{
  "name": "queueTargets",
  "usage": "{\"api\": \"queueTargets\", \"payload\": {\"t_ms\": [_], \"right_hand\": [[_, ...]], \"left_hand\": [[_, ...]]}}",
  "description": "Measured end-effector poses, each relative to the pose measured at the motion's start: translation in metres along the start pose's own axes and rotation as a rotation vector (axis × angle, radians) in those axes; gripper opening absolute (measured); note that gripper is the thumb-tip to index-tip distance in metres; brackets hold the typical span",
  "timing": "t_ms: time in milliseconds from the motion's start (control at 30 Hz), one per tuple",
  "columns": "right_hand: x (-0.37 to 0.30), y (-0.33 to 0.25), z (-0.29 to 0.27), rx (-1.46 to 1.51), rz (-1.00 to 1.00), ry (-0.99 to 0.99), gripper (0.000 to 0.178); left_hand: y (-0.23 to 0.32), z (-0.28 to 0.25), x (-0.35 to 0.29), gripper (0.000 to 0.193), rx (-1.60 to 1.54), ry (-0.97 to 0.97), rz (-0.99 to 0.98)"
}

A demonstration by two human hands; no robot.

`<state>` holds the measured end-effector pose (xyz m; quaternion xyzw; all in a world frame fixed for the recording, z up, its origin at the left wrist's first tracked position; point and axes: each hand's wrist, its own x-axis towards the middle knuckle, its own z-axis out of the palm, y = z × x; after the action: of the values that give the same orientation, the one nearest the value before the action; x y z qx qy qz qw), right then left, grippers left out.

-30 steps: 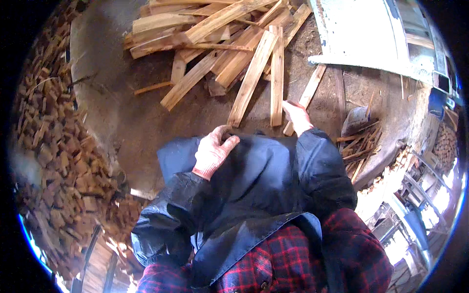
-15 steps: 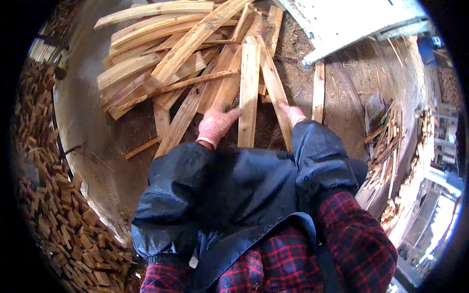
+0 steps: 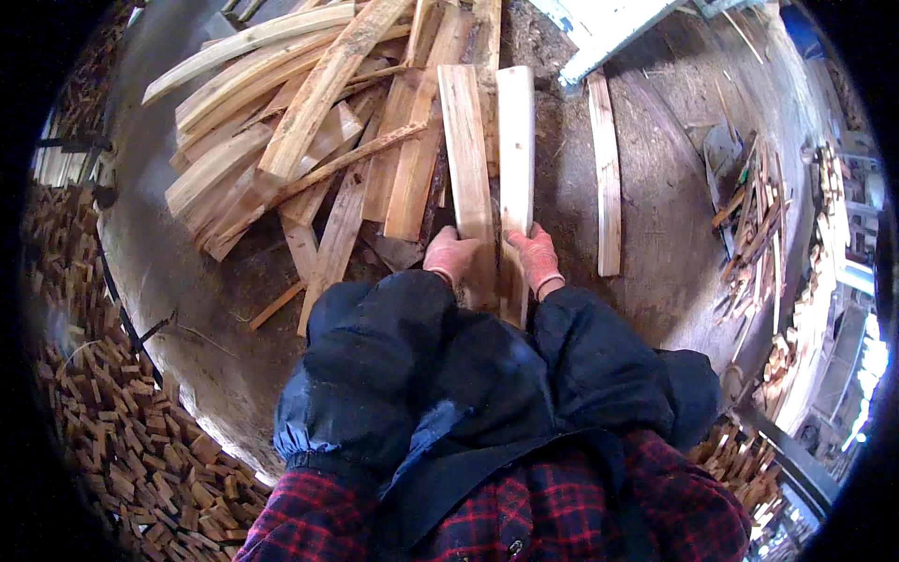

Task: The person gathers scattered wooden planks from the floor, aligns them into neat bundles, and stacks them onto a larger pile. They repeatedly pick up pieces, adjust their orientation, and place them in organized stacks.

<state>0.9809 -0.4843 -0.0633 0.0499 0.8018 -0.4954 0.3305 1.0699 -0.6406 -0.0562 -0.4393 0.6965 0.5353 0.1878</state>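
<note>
Both hands wear pinkish-red knit gloves and are close together before my apron. My left hand [image 3: 451,255] grips the near part of a wooden board [image 3: 465,140] from its left edge. My right hand [image 3: 536,258] holds a paler wooden board [image 3: 516,140] at its right edge, thumb on top. The two boards point away from me side by side, with a narrow gap between them. Fingers beneath the boards are hidden.
A heap of long wooden boards [image 3: 309,103] spreads at the far left. One separate board [image 3: 605,178] lies to the right. Thin wood strips [image 3: 757,234] are bundled at the right wall. A white, worn panel [image 3: 599,37] juts in above. Many small blocks [image 3: 159,450] fill the lower left.
My right hand has moved left and my left hand slightly right, closing on the two boards. The right board has swung from slanted to nearly parallel with the left one. The view has shifted.
</note>
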Motion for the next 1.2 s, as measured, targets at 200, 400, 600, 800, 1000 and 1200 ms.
{"api": "queueTargets", "payload": {"t_ms": [200,400,600,800,1000,1200], "right_hand": [[-0.012,0.001,-0.011,0.599,0.069,-0.232,0.052],[0.014,0.032,-0.001,0.217,0.202,-0.031,0.052],[0.001,0.017,-0.003,0.371,0.098,-0.121,0.053],[0.004,0.032,-0.002,0.684,0.182,-0.181,0.051],[0.019,-0.036,-0.023,-0.495,-0.02,-0.062,0.07],[-0.016,-0.061,0.016,0.596,-0.207,-0.366,0.038]], "left_hand": [[0.063,0.025,-0.048,0.043,0.315,-0.102,0.344],[0.072,0.001,-0.022,0.072,0.589,0.203,0.46],[0.053,-0.058,0.006,0.099,0.998,0.532,0.388],[0.048,-0.062,0.032,0.061,0.925,0.583,0.473],[0.075,-0.148,-0.019,0.032,0.586,0.392,0.218],[0.038,-0.088,-0.044,0.028,0.41,0.134,0.572]]}}
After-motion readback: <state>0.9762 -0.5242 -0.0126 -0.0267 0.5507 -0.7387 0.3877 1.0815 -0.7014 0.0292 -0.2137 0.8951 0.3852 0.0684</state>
